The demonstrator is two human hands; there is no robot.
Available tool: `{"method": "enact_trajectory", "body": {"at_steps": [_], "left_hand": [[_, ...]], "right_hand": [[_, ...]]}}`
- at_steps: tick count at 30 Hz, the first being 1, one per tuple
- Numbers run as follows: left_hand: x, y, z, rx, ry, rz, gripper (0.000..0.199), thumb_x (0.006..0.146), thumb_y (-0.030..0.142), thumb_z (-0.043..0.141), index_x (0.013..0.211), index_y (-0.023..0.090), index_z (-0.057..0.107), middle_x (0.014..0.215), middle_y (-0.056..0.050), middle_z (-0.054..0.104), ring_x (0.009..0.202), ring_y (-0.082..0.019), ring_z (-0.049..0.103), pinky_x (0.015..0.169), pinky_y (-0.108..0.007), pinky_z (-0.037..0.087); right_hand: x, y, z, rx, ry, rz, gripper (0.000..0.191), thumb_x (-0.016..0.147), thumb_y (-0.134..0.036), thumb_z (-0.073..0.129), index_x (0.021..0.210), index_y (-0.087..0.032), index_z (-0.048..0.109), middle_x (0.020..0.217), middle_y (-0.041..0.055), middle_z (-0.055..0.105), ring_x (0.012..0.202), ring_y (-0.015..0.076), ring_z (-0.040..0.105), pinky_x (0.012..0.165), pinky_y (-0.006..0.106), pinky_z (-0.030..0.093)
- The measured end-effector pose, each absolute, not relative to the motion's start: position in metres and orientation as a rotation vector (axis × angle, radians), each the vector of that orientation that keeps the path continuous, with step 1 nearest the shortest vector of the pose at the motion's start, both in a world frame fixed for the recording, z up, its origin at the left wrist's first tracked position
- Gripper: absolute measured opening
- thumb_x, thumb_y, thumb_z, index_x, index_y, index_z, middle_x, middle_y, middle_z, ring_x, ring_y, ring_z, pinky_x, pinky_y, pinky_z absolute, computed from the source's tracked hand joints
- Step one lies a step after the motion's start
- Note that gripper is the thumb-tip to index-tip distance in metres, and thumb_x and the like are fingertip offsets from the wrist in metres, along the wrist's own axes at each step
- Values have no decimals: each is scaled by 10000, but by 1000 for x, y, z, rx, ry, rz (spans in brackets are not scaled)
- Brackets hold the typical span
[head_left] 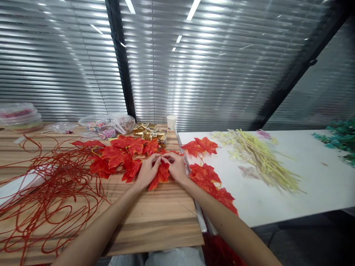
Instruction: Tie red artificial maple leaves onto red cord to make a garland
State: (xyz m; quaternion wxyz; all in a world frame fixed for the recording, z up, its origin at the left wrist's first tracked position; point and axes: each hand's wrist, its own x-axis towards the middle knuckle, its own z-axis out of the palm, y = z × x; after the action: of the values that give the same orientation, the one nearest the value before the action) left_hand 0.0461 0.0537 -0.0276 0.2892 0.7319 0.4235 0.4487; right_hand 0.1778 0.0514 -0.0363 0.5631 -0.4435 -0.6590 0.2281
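Observation:
Red artificial maple leaves (115, 156) on a stem lie across the wooden table, and more red leaves (205, 179) spread onto the white table. Over the middle of the garland, my left hand (149, 170) and my right hand (175, 166) meet with their fingertips together. Both hands have their fingers pinched. Whatever sits between the fingertips is too small to make out. One red leaf (161, 174) hangs just below the hands, between them.
Tangled red cord (58, 195) covers the left of the wooden table (155, 221). Behind are plastic tubs (20, 118), bags of beads (97, 123), gold packets (151, 133) and a paper cup (171, 122). Yellow strips (263, 159) lie on the white table (313, 192), green foliage (344, 136) far right.

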Motion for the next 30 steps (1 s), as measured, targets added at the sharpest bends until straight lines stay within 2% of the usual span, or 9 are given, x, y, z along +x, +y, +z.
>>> {"method": "enact_trajectory", "body": {"at_steps": [15,30], "left_hand": [[45,54,-29,1987,1126,1157,243,838,283,389,963,164,560,934,-49,635,842,-164,582,775,-268,426],[46,53,-27,2051,1154,1164,221,834,237,378,929,165,564,874,-32,629,776,-149,569,721,-254,418]], "right_hand": [[177,52,-36,-1049,-1560,538,115,741,-183,522,770,-178,634,742,22,638,654,139,571,631,246,453],[177,52,-36,-1044,-1553,564,116,735,-179,525,772,-175,635,746,25,641,652,138,580,628,246,463]]}}
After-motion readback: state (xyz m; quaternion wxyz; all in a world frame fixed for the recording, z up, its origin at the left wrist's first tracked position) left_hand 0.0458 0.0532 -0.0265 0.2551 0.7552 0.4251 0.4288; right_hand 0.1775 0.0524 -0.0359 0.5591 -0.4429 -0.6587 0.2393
